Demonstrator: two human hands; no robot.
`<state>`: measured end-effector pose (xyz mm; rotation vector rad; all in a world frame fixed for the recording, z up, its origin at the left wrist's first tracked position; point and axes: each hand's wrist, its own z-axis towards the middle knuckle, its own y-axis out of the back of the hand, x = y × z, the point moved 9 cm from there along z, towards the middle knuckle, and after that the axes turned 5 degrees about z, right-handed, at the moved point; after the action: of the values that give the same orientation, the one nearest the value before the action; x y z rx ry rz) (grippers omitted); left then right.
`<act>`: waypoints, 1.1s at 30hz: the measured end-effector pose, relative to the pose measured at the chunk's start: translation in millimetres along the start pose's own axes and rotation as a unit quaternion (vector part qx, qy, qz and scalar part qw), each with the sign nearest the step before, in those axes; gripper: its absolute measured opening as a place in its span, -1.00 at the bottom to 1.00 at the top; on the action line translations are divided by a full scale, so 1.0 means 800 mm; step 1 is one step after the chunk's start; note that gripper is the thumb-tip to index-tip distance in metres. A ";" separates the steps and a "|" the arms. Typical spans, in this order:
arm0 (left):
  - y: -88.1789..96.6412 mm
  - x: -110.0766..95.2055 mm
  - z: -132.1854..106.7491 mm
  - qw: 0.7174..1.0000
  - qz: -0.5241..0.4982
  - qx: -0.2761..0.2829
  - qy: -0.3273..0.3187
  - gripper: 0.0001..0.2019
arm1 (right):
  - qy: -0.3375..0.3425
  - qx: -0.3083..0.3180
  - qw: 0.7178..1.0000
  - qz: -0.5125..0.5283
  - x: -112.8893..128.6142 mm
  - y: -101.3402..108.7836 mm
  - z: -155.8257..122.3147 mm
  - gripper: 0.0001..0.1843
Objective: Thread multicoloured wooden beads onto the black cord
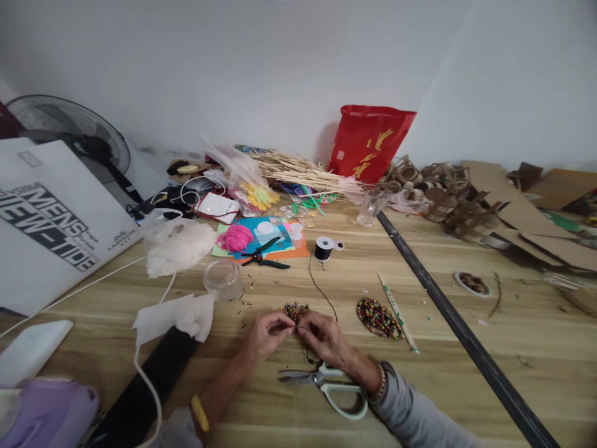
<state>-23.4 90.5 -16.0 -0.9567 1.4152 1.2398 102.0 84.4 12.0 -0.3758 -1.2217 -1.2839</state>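
My left hand (269, 335) and my right hand (324, 338) meet at the middle of the table, their fingertips pinched close together. Whatever sits between the fingertips is too small to make out clearly. Just behind them lies a small pile of multicoloured beads (295, 310). A black cord (321, 291) runs from the black spool (323, 249) down toward my right hand, and a dark loop shows below it. Scissors with white handles (342, 398) lie beneath my right hand. To the right rests a coil of strung beads (377, 317) beside a thin paper-wrapped stick pair (396, 314).
Green-handled pliers (265, 256) lie on coloured paper by a pink yarn ball (236, 238). A clear round container (222, 280) stands left, with small dark bits beside it. A black strip (448, 311) crosses the right side. A red bag (370, 143) stands at the back.
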 end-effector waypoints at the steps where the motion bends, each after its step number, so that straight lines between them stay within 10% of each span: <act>1: 0.000 0.000 0.000 1.000 0.000 0.000 0.001 -0.92 | 0.001 0.003 1.000 -0.001 0.000 0.000 0.000 -0.78; 33: -0.005 -0.008 -0.002 0.997 0.060 0.009 -0.048 -0.91 | -0.003 0.002 1.000 -0.015 0.005 0.001 0.000 -0.81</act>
<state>-18.5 87.9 -10.3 -0.7998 1.4227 1.3406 101.7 82.5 15.5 -0.3591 -1.2381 -1.3077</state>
